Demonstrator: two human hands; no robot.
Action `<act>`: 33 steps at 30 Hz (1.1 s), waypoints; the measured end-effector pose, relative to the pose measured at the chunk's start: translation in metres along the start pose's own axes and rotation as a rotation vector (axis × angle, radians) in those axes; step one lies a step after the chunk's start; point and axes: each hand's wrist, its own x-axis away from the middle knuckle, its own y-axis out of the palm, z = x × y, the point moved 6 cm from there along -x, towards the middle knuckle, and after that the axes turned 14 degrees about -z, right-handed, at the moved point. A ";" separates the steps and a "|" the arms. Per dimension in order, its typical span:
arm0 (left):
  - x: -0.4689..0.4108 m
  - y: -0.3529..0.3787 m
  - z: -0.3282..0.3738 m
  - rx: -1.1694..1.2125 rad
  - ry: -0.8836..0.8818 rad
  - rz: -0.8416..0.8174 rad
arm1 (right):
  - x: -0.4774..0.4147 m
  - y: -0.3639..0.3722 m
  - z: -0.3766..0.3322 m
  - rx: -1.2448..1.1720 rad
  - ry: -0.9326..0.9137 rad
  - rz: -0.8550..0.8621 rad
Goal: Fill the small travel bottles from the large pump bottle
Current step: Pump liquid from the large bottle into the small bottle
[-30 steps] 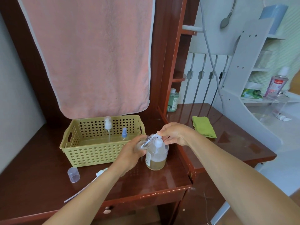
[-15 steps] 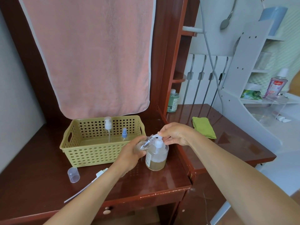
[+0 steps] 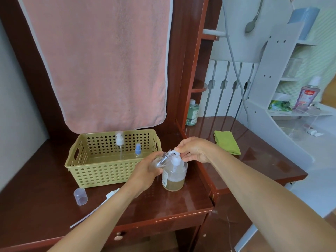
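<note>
The left hand [image 3: 145, 172] is gripping a tilted small bottle [image 3: 161, 160] at ten o'clock of the pump bottle [image 3: 174, 177]; the right hand [image 3: 195, 151] is pinching the pump head [image 3: 176, 155].

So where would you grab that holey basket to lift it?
Probably by the handle slots in its two short ends, one hand from each side. The basket stands upright, and each slot sits just under the rim, so a grip hooks in easily.
</note>
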 end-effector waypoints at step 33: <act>0.003 -0.001 0.002 0.004 0.001 -0.005 | -0.001 0.011 0.002 0.021 0.037 0.001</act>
